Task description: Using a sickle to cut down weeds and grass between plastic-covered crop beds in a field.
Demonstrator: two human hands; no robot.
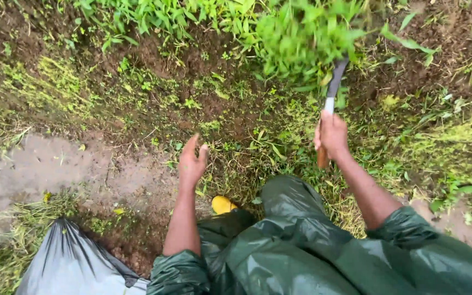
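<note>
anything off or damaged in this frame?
Nothing damaged. The right hand grips a blade whose tip is lost in a blurred grass clump. The left hand is open and holds nothing. Cut grass lies strewn beside a black bag.

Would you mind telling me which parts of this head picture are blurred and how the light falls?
Head view: the grass clump above the blade is smeared by motion; the right hand and left hand look fairly sharp; light is soft and even, with sheen on the green raincoat.
</note>
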